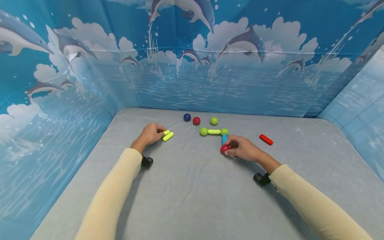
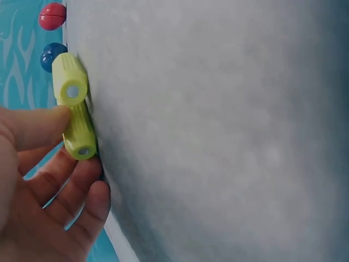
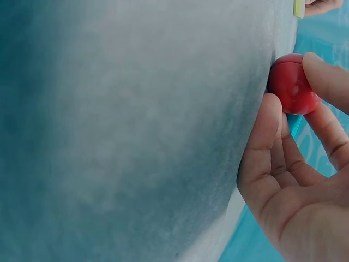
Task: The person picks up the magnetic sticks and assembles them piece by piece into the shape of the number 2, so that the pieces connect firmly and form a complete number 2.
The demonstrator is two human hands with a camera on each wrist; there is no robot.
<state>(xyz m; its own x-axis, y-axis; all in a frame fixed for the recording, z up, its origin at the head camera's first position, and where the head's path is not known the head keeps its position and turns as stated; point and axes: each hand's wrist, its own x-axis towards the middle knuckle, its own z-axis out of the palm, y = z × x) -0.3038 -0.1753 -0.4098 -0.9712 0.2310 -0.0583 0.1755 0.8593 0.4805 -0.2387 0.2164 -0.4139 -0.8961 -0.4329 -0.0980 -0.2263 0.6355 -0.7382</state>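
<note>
On the left, my left hand pinches one yellow-green magnetic rod between thumb and fingers. A second yellow-green rod lies right beside it, and metal tips show on both rod ends in the left wrist view. My right hand holds a red ball by thumb and fingertips. That ball stands at the near end of a blue rod, partly covered by the fingers. The blue rod's far end meets a green ball, which a yellow-green rod links to another green ball.
Behind the linked pieces sit a dark blue ball, a loose red ball and a loose green ball. A red rod lies to the right. Dolphin-printed sheeting rises along the grey table's back and sides.
</note>
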